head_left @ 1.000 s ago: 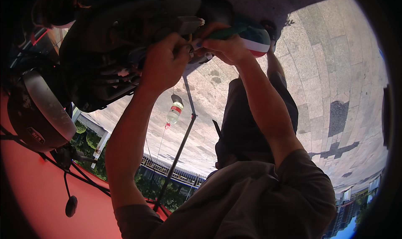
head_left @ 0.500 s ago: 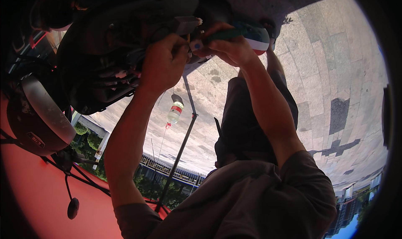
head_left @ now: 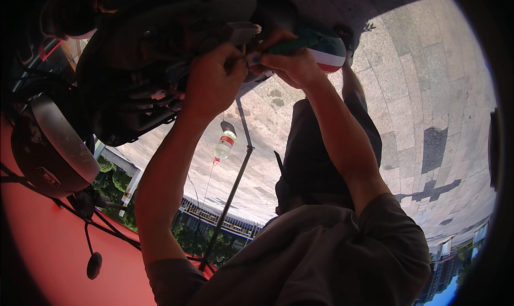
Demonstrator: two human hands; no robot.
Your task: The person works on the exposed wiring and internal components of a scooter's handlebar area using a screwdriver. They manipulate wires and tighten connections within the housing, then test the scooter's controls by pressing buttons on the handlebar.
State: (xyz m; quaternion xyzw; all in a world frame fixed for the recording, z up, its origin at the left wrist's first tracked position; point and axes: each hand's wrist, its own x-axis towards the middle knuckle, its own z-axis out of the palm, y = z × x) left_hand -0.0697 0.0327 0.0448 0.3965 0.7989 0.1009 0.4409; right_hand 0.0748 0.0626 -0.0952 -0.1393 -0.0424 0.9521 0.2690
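My left hand [head_left: 217, 78] is closed in a pinch beside a dark machine body [head_left: 160, 32] with exposed wiring. What its fingertips hold is hidden in shadow. My right hand [head_left: 292, 65] is wrapped round a green-handled tool [head_left: 292, 45], whose working end I cannot make out. At the right fingertips shows a small pale piece with a blue spot [head_left: 254, 58], close to the left fingertips. Just above both hands juts a grey box-like part [head_left: 241, 32] with a light connector at its end.
A rounded shell striped green, white and red [head_left: 327, 57] lies beyond my right hand. To the left are a grey-and-black rounded housing [head_left: 59, 145] and a red canopy [head_left: 69, 241]. A bottle [head_left: 225, 142] hangs on a string near a dark pole [head_left: 230, 199]. Stone paving [head_left: 407, 91] spreads right.
The right fingers have closed further over the small pale piece, so less of it shows. My left hand has shifted slightly right. The green-handled tool stays in my right hand.
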